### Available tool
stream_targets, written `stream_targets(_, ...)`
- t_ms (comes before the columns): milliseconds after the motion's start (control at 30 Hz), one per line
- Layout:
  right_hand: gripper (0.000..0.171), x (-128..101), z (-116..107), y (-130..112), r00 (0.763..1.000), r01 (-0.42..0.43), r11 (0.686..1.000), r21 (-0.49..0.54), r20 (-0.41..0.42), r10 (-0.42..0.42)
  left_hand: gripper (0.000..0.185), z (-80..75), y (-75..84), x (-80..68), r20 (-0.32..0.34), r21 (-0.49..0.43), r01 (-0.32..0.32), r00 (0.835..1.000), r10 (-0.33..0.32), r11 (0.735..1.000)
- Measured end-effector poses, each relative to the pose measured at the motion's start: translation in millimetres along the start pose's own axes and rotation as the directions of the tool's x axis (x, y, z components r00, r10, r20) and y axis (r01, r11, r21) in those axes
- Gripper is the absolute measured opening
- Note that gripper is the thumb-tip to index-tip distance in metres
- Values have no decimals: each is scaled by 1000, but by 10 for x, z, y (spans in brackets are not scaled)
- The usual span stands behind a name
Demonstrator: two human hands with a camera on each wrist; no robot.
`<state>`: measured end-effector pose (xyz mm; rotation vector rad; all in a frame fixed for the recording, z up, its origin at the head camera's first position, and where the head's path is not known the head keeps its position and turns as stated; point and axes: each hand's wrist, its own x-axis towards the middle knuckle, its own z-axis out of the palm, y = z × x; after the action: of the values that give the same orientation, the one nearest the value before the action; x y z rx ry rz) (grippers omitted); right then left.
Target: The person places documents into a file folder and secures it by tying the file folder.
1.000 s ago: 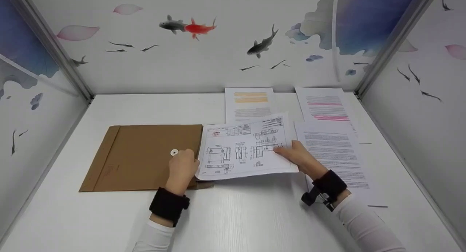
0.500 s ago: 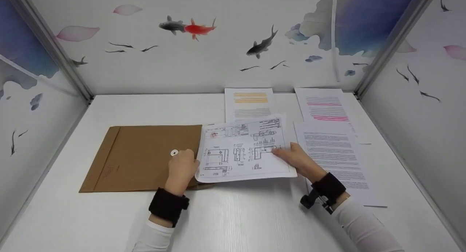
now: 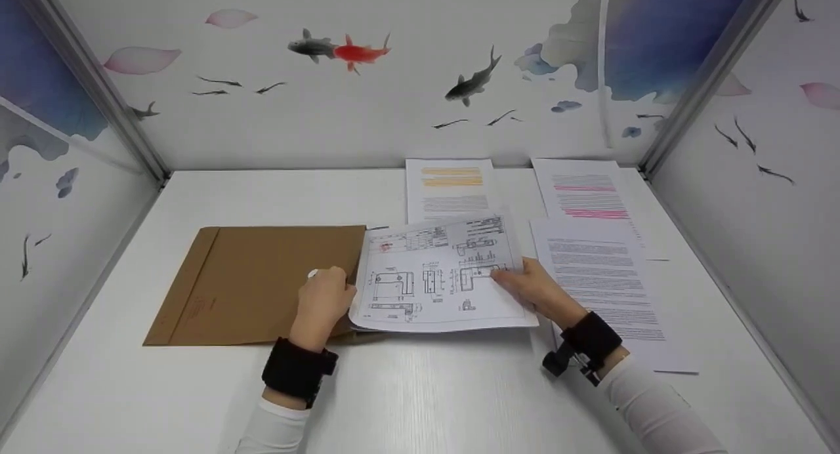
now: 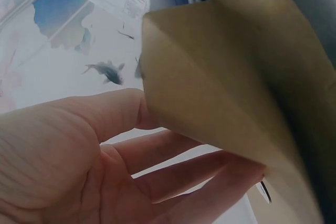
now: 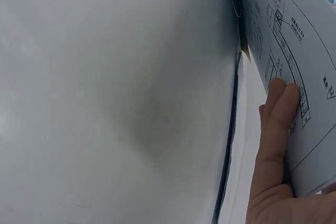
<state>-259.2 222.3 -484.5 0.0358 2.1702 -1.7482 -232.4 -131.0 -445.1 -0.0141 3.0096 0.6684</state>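
A brown paper envelope (image 3: 262, 277) lies on the table at left. My left hand (image 3: 321, 306) pinches its right edge between thumb and fingers; the left wrist view shows the raised brown paper (image 4: 210, 82) in that grip. At the envelope's open side is a stack of sheets with a technical drawing (image 3: 440, 277) on top. My right hand (image 3: 535, 287) grips the stack by its right side, thumb on top. In the right wrist view, fingers (image 5: 278, 124) lie against a printed sheet. How far the stack's left edge reaches inside is hidden.
Behind the drawings lies a page with orange highlighting (image 3: 453, 191). On the right are a page with pink highlighting (image 3: 584, 191) and a text page (image 3: 597, 277). A white panel (image 3: 367, 119) with painted fish stands along the table's back edge.
The drawing sheets have come down slightly and their far edge sits lower. My left hand has shifted a little left and now covers most of the envelope's white disc.
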Motion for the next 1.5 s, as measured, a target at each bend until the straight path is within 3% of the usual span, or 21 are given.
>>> stream_targets(200,48,3,-3,11,1000,0,1000,-28,-18,-1,19,-8,-9,-3,5,-6,-1,1000,1,1000)
stream_targets(400,46,-3,3,-17,999,-38,999,18,-23,38,16,7,15,18,42,26,20,999,-21,999)
stream_targets(733,43,24,64,-48,999,-48,995,91,-7,49,16,24,23,17,28,48,6,1000,-8,999)
stream_targets(967,41,72,204,-85,999,-42,992,117,18,40,16,45,44,20,36,65,5,999,-8,998)
stream_targets(1500,42,201,572,-132,994,-64,981,185,94,47,14,102,67,-9,-27,122,-24,999,28,992)
